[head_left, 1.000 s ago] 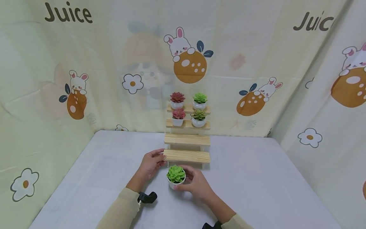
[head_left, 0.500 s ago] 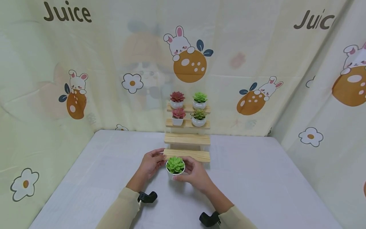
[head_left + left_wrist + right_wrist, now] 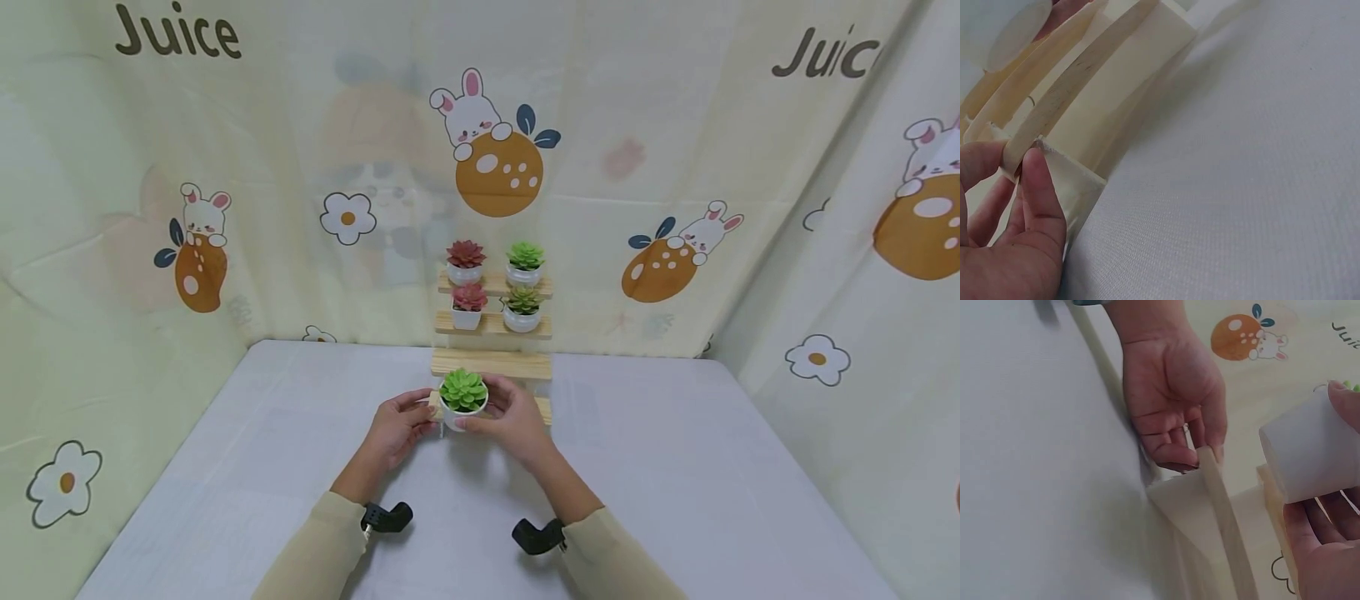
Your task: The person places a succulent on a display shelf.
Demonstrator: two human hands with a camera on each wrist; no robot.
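In the head view, my right hand (image 3: 517, 423) grips a bright green succulent (image 3: 462, 390) in a white round pot from its right side. The pot is raised in front of the lowest board (image 3: 545, 410) of a stepped wooden plant stand and hides much of that board. Seen from the right wrist, the white pot (image 3: 1313, 450) is tilted, with fingers beneath and a thumb over it. My left hand (image 3: 392, 432) pinches the left end of the lowest board; the left wrist view shows thumb and fingers on the board's end (image 3: 1019, 147).
On the stand's upper two boards sit red succulents (image 3: 466, 255) at left and green succulents (image 3: 524, 257) at right, all in white pots. The third board (image 3: 491, 362) is bare. A white cloth covers the table (image 3: 645, 467); a printed curtain (image 3: 585, 100) hangs behind.
My right hand has lifted the potted succulent and carried it forward from in front of the stand to the lowest board. The left hand stays at the board's end.
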